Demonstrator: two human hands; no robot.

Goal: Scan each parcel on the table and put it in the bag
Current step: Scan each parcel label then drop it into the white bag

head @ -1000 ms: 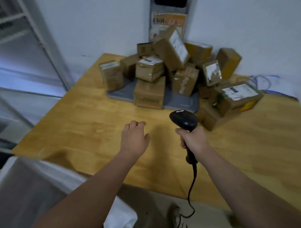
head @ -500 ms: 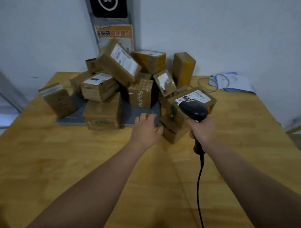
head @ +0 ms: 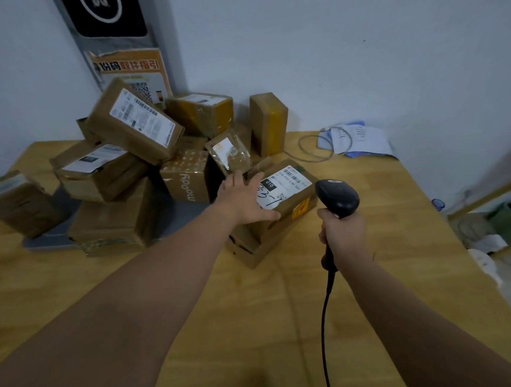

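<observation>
One parcel sits under your flat, spread left hand; your right hand grips the scanner just beside it, toward the right edge of the tabletop

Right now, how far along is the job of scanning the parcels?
Done: nothing can be confirmed; the bag is out of view. In hand: the left hand rests on the labelled parcel, and the right hand grips the scanner beside it. Left: scanning and bagging this one, then the pile of parcels on the table.
</observation>
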